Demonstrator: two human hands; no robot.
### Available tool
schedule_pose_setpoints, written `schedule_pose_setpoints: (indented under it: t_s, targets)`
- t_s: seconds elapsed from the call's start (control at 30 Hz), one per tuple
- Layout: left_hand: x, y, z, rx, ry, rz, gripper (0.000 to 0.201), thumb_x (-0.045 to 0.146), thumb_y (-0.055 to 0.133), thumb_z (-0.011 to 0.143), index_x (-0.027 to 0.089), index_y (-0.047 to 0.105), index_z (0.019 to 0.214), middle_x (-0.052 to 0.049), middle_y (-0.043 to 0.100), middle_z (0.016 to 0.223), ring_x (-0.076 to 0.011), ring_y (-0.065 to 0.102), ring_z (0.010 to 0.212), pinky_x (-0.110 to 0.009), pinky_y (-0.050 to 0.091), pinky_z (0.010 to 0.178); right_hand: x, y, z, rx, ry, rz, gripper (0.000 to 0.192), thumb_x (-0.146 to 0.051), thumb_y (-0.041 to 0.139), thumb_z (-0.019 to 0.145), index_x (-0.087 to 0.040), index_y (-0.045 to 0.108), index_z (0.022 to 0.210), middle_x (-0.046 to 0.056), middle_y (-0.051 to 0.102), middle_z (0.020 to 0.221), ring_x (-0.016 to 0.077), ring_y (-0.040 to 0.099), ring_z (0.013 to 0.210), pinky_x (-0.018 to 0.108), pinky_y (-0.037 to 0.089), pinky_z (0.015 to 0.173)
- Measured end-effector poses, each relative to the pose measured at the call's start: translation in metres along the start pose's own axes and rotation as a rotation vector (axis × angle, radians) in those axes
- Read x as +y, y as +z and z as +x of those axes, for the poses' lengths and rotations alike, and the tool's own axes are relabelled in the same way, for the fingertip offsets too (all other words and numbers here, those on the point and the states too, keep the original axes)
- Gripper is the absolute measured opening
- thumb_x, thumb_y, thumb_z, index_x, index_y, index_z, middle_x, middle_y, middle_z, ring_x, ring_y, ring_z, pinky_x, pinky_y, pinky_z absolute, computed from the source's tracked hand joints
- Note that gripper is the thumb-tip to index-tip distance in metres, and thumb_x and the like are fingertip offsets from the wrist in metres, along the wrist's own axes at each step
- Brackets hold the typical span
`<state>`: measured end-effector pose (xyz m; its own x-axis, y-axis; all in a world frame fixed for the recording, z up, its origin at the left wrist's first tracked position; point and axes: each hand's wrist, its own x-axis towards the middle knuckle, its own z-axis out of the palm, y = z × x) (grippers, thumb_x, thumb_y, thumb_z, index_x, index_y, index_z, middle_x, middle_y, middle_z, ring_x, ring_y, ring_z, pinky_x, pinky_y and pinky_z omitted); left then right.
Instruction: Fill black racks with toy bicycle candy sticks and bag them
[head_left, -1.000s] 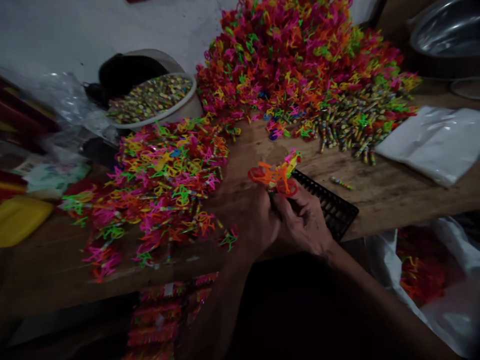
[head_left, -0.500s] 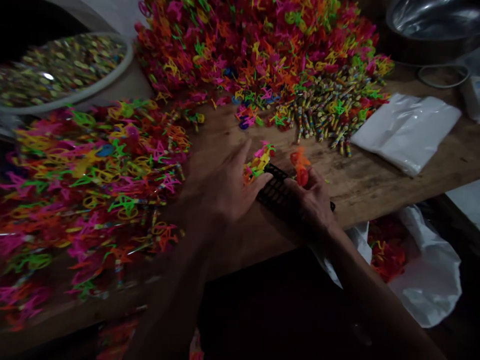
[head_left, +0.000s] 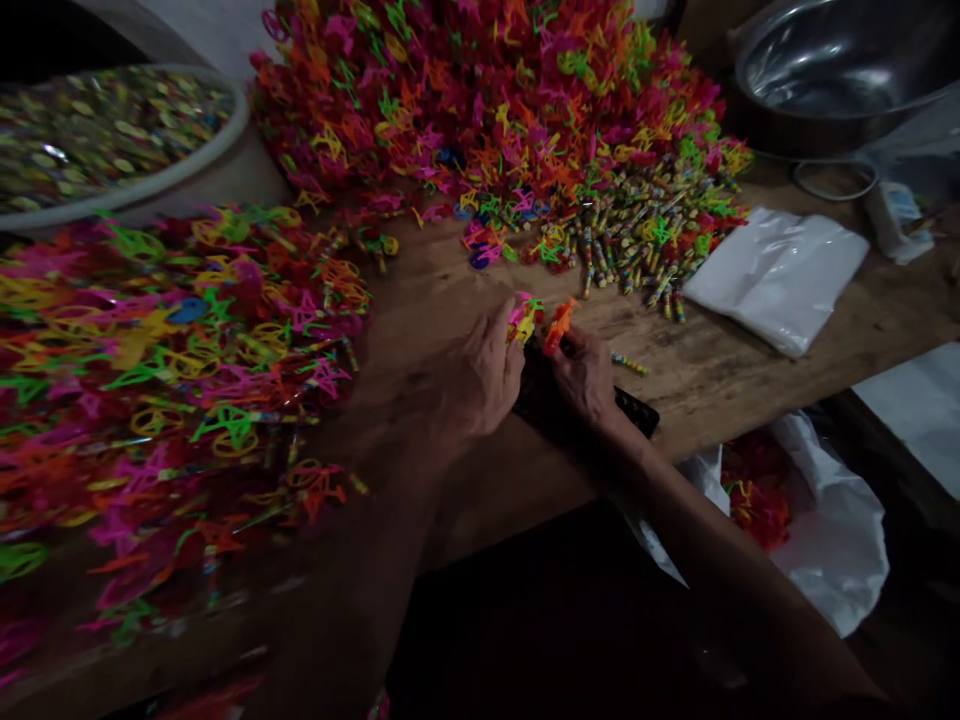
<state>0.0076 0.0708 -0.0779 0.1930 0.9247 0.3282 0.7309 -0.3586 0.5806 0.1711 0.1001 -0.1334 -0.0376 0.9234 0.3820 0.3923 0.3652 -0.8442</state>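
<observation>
My left hand (head_left: 486, 378) is closed around a small bunch of yellow, green and pink plastic pieces (head_left: 525, 320), which stick out past its fingertips. Close by on the right, my right hand (head_left: 589, 378) pinches orange and red plastic pieces (head_left: 559, 326). Beneath both hands a black slotted tray (head_left: 636, 410) lies on the wooden table, mostly covered by them and by shadow. A short striped stick (head_left: 628, 363) rests just right of my right hand.
Bright plastic pieces form a large heap (head_left: 480, 110) at the back and another pile (head_left: 225, 370) at left. Striped sticks (head_left: 630, 235) lie near a white plastic packet (head_left: 780, 275). A full tub (head_left: 255, 150), metal bowl (head_left: 832, 90) and white sack (head_left: 832, 550) stand around.
My right hand has brought the orange pieces left, nearer my left hand. The left hand's spread fingers have drawn in around its bunch. The striped stick beside my right hand is now exposed.
</observation>
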Motion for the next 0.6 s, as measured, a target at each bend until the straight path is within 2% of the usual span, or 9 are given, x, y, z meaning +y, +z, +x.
schedule_pose_setpoints:
  t_s: [0.17,0.27,0.37,0.47,0.53,0.6]
  targets:
    - [0.002,-0.002,-0.001,-0.018,0.01,-0.01,0.051,0.029,0.038,0.102,0.011,0.046,0.149,-0.02,0.057,0.148,-0.0292,0.052,0.142,-0.048,0.041,0.121,0.005,-0.002,0.0,-0.042,-0.004,-0.124,0.022,-0.026,0.05,0.088,-0.017,0.069,0.084,0.004,0.07,0.079,0.0184,0.062,0.072,0.028,0.046,0.07]
    - [0.005,-0.005,-0.003,-0.021,-0.037,-0.071,0.051,0.033,0.034,0.104,0.011,0.047,0.149,-0.019,0.054,0.151,-0.03,0.051,0.143,-0.049,0.04,0.122,0.003,-0.003,0.0,-0.048,-0.016,-0.179,0.021,-0.023,0.05,0.088,-0.018,0.07,0.086,0.004,0.071,0.079,0.0185,0.062,0.072,0.027,0.047,0.07]
    - [0.015,-0.018,0.001,-0.067,-0.152,-0.091,0.055,0.037,0.032,0.107,0.01,0.043,0.153,-0.018,0.05,0.156,-0.0296,0.048,0.146,-0.047,0.04,0.123,0.0,0.0,0.0,-0.055,-0.061,-0.308,0.02,-0.021,0.05,0.089,-0.02,0.07,0.089,0.005,0.072,0.084,0.0203,0.064,0.077,0.028,0.048,0.072]
    - [0.025,-0.036,0.016,-0.125,-0.239,-0.062,0.059,0.039,0.033,0.107,0.007,0.04,0.156,-0.019,0.056,0.15,-0.0325,0.055,0.14,-0.05,0.043,0.118,-0.002,0.004,0.001,-0.102,-0.101,-0.414,0.018,-0.018,0.052,0.091,-0.019,0.07,0.095,0.008,0.073,0.091,0.0224,0.066,0.084,0.03,0.05,0.075]
    - [0.027,-0.042,0.031,-0.16,-0.192,-0.026,0.059,0.039,0.037,0.106,0.005,0.04,0.154,-0.021,0.059,0.146,-0.0328,0.057,0.137,-0.05,0.043,0.117,-0.003,0.004,0.002,-0.137,-0.12,-0.434,0.02,-0.017,0.052,0.092,-0.019,0.07,0.101,0.01,0.074,0.096,0.0233,0.067,0.088,0.031,0.051,0.077]
    - [0.026,-0.038,0.045,-0.186,-0.085,0.028,0.058,0.038,0.049,0.101,0.006,0.046,0.149,-0.02,0.06,0.143,-0.0314,0.058,0.134,-0.045,0.044,0.115,-0.004,0.004,0.003,-0.159,-0.134,-0.431,0.02,-0.017,0.052,0.094,-0.018,0.069,0.103,0.01,0.074,0.099,0.0237,0.067,0.089,0.032,0.053,0.078]
